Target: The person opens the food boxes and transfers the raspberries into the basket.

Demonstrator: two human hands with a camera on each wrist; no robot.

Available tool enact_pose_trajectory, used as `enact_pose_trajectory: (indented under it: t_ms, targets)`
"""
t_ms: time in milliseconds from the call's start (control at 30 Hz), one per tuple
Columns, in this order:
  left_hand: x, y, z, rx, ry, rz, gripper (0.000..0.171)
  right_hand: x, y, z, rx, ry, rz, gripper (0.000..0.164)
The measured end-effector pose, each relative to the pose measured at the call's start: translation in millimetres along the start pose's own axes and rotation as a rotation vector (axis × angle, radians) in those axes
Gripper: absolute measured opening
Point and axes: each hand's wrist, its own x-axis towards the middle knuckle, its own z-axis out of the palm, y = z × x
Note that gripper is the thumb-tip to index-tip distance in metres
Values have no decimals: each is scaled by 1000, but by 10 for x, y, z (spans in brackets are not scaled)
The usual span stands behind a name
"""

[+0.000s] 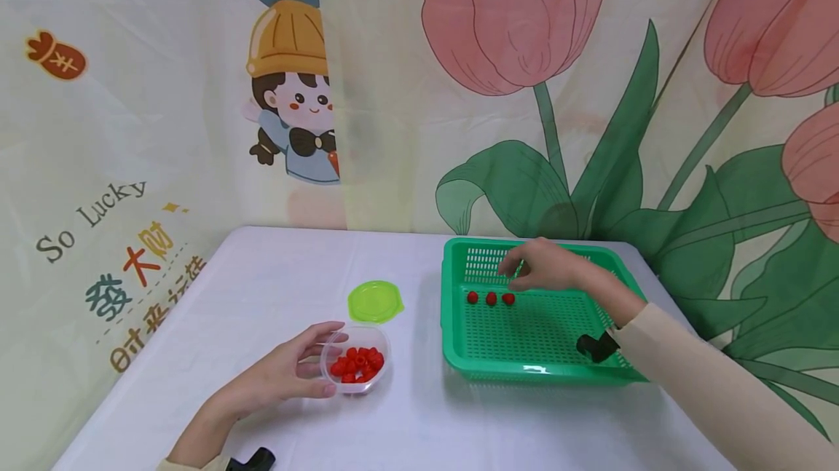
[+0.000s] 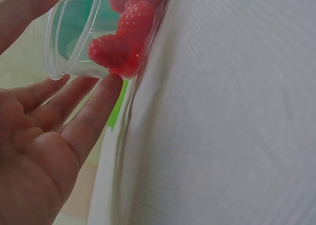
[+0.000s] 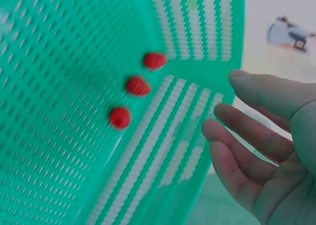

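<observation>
The left hand point(image 1: 295, 367) holds a clear tub point(image 1: 359, 388) of red raspberries point(image 1: 352, 367). The right hand point(image 1: 544, 266), fingers loose and apart, is over a green basket point(image 1: 544, 336) with three raspberries point(image 1: 491, 299).

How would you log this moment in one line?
Left hand: around clear tub of red berries | Right hand: empty, over green basket | In basket: three berries | Green lid: on table

Up there the head view faces forward and down over the table point(image 1: 419, 424); wrist views peer in close, left sharing the clear tub point(image 2: 79, 45) with it, right the green basket point(image 3: 69, 82)
</observation>
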Motion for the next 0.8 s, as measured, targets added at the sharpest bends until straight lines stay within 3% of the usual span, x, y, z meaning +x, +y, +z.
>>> enact_pose_trajectory:
  t_ms: [233, 467, 800]
  targets:
    - [5, -5, -10, -1, -2, 8, 83, 23, -421, 18, 41, 60, -65, 23]
    - [-10, 3, -1, -5, -2, -6, 83, 129, -735, 189, 122, 83, -108, 23]
    - [-12, 14, 4, 30, 10, -18, 82, 328, -1147, 486, 232, 79, -71, 25]
